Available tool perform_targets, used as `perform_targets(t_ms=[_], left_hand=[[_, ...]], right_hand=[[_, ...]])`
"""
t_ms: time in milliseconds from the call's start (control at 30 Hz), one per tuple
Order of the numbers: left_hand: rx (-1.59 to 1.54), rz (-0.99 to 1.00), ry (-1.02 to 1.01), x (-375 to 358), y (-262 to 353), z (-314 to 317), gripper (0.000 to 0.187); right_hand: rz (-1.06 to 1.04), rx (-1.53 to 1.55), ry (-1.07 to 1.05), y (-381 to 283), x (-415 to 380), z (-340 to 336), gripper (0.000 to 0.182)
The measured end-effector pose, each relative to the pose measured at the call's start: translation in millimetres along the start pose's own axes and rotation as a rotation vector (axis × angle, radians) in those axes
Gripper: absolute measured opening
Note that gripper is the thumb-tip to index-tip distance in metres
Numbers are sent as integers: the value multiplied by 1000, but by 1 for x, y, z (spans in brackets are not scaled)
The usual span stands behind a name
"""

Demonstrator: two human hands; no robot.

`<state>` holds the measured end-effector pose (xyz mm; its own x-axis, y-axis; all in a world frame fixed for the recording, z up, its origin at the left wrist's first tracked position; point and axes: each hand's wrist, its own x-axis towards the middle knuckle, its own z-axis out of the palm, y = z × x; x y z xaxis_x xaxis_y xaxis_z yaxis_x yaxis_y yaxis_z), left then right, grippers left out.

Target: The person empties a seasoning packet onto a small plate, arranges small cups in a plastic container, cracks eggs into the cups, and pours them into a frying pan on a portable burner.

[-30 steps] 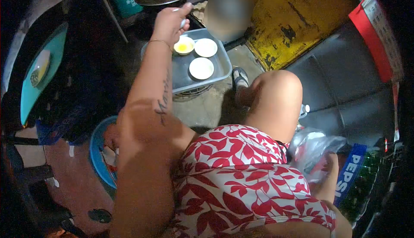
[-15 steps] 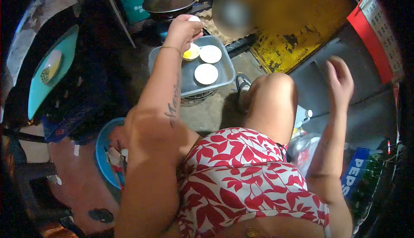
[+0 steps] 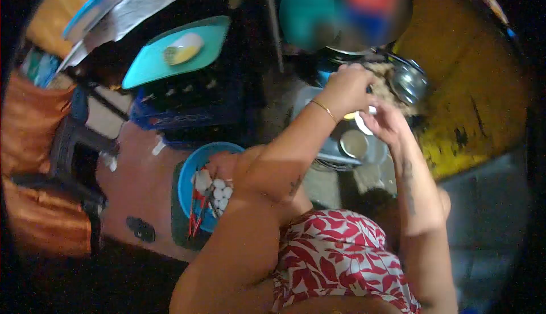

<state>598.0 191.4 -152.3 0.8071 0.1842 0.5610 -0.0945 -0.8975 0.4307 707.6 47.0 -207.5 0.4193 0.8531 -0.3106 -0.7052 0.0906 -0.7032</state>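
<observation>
Yellow panelling (image 3: 472,103) stands far right; the right hand (image 3: 388,123) has just joined the left hand (image 3: 354,87) above the tray (image 3: 332,153) (either one's grasp I cannot tell), making the work two-handed.

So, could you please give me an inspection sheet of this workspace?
Surface: grey tray, partly hidden.
Job's things: bowls in the grey tray, some partly covered from view; white eggs in the blue basin.
Clutter: white scrap and dark slipper on the floor.
Hands: left hand and right hand close together near the bowls; grip unclear.
Cables: nothing seen.
Surroundings: teal tray at upper left, yellow panel at right.
</observation>
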Motion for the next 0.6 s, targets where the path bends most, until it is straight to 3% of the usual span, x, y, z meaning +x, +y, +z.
perform_targets(t_ms=[67, 133, 167, 200, 267, 300, 367, 433, 500, 600], left_hand=[[-21, -4, 189, 3, -1, -48, 44], [-12, -145, 401, -19, 7, -112, 40], [-203, -473, 360, -55, 6, -167, 34], [-253, -416, 369, -84, -7, -186, 30], [-302, -649, 247, -144, -28, -220, 28], [-108, -658, 200, -175, -38, -229, 25], [93, -854, 113, -246, -71, -226, 27], [92, -1083, 10, -312, -97, -210, 29], [292, -1268, 6, -361, -109, -163, 28], [281, -1369, -156, -390, -116, -104, 30]], right_hand=[[9, -47, 28, 10, 0, -13, 22], [-12, -60, 78, 17, 3, -33, 23], [14, -12, 23, 18, 14, -59, 25], [2, 51, -14, 14, 21, -87, 27], [-61, 51, 158, 11, 28, -96, 28], [-61, 87, 190, 11, 32, -95, 26], [-54, 191, 241, 5, 37, -90, 21], [3, 168, 130, 3, 38, -85, 23], [78, 99, 43, 0, 39, -83, 27], [16, 28, 139, 9, 35, -65, 26]])
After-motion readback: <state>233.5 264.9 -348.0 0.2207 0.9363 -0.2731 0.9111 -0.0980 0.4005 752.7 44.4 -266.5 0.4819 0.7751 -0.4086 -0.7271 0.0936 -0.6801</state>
